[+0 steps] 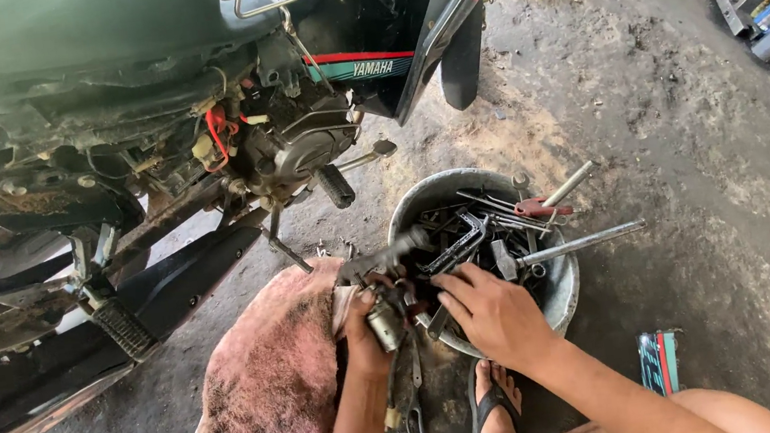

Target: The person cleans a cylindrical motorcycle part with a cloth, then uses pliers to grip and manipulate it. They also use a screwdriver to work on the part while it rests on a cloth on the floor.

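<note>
Greasy steel everywhere here: a dented metal bowl [566, 294] sits on the dirty concrete floor [691, 159], stuffed with wrenches, sockets and long-handled tools [481, 239], a couple of handles poking out over the rim to the right. The right hand [493, 313] is down in the near edge of the bowl, fingers curled in among the tools, though I can't tell exactly which piece it has hold of. The left hand [367, 334] is just beside the bowl's left rim, fingers wrapped shut around a small, stubby cylindrical metal part [385, 324], dull grey-brass and oily, held upright. Right next to that hand lies a grubby pink rag [272, 372], spread out on the floor. Pliers [411, 399] lie under the left forearm. Behind it all is a motorcycle [197, 122] with panels off, engine and red wiring exposed, and a foot in a flip-flop [492, 409] is below the bowl.
</note>
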